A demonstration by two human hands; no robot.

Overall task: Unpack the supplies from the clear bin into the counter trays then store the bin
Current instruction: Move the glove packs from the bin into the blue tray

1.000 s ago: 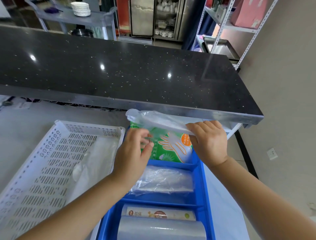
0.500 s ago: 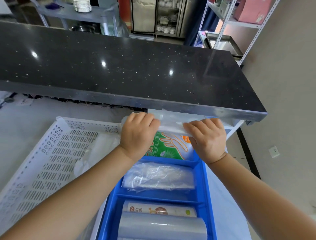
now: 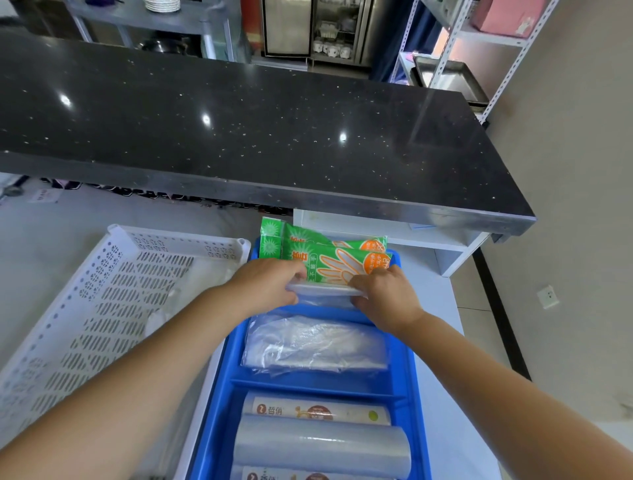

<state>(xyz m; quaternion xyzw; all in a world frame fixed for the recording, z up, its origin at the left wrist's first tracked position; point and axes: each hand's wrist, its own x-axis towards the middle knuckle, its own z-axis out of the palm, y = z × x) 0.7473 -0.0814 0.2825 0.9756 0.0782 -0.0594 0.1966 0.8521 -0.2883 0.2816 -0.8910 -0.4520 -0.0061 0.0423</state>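
Blue tray: hands around clear packet.

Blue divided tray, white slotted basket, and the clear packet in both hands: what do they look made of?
Blue divided tray: moulded plastic, glossy, by its sheen and dividers. White slotted basket: rigid plastic, matt, moulded slots. Clear packet: likely thin plastic film, see-through, glinting.

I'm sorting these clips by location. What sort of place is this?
Probably a café or restaurant service area: a long black stone counter, a stack of white plates on a steel table behind it, and packs of disposable gloves in the blue tray.
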